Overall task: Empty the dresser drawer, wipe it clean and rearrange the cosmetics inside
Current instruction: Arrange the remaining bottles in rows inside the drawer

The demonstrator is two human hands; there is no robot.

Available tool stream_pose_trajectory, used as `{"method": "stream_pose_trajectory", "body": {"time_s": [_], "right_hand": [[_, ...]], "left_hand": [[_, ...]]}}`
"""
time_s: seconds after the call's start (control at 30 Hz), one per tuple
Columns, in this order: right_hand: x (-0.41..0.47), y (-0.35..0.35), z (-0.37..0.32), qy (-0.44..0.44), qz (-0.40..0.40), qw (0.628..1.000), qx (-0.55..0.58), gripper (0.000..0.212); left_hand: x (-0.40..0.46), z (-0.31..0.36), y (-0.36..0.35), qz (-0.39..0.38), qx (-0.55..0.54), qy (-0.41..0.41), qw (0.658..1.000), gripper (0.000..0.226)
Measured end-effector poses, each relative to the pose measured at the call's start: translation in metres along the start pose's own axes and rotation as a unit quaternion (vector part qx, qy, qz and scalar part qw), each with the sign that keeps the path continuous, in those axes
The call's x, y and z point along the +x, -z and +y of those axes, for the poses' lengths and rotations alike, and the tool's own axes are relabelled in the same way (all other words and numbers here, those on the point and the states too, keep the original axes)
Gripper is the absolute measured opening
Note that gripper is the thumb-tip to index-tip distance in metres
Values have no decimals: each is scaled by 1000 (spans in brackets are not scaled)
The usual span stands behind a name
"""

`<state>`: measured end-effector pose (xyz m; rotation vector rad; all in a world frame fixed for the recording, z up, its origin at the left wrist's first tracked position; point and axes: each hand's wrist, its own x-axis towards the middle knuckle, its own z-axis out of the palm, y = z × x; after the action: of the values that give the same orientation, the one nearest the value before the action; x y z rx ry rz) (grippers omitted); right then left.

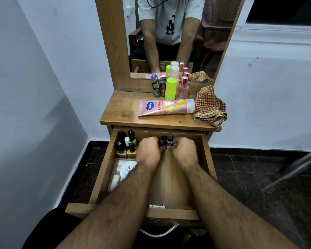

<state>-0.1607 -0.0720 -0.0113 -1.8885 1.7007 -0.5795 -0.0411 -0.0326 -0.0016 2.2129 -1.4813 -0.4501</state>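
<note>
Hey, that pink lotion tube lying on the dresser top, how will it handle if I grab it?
The pink lotion tube looks soft-walled, so it probably gives when squeezed. Lying flat with a crimped end, it likely won't roll far. Its glossy surface may be slightly slippery.

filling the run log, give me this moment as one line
stage: cosmetics in drawer | left hand: grips small bottles | right hand: grips small bottles | lotion tube, cloth: on dresser top

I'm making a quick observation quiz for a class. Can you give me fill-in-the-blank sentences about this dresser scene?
1. The pink tube lies on its ____ on the dresser top.
2. The checked cloth sits to the ____ of the tube.
3. Both hands, left hand and right hand, reach into the open ____.

Missing words: side; right; drawer
</note>
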Motion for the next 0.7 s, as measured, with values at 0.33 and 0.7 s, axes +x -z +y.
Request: {"method": "stream_pose_trajectory", "body": {"time_s": [0.33,0.7], "right_hand": [[-1,-1,-1,0,4,1000,-5,22],[-1,0,-1,-12,-3,1000,2,27]], "left_hand": [[-1,3,0,-2,7,5,1000,21],[-2,3,3,-8,-3,3,1000,21]]}}
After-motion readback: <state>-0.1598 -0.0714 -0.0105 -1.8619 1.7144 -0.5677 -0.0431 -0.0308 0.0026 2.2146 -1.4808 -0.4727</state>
